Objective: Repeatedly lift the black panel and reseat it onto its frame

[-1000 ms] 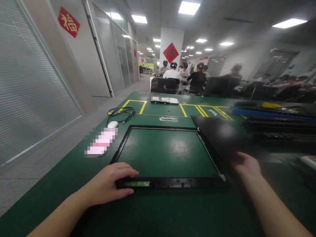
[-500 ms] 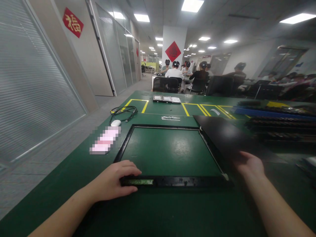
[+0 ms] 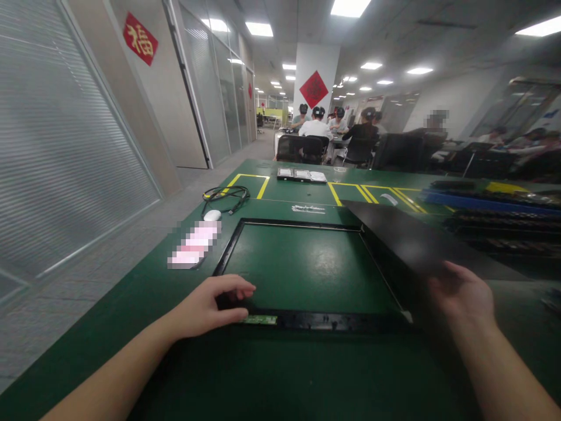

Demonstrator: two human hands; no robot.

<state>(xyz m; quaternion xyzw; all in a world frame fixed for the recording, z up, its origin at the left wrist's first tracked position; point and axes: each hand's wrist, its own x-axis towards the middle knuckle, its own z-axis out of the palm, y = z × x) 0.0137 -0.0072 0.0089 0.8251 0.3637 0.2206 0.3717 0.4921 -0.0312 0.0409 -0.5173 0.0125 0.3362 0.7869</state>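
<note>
A black rectangular frame (image 3: 324, 321), like a monitor bezel, lies flat on the green table with a thin green circuit board (image 3: 262, 320) in its near bar. Over the near left corner is my left hand (image 3: 214, 307), fingers curved and apart from the thumb. Its thumb tip is at the end of the board; whether it touches is hard to tell. On the right, my right hand (image 3: 467, 295) grips the near edge of a dark flat panel (image 3: 403, 240), its fingers partly hidden and blurred. The panel is tilted and overlaps the frame's right side.
A white mouse (image 3: 213, 216) and a coiled black cable (image 3: 225, 196) lie at the left, beside a pixelated pink item (image 3: 195, 244). Hard drives (image 3: 301, 175) rest at the far side. Dark stacked parts and a blue strip (image 3: 473, 200) occupy the right. People sit beyond the table.
The panel's near side has risen and shifted right with my right hand. My left hand has loosened from the frame's corner, its fingers lifting off the bar. The camera has turned slightly left.
</note>
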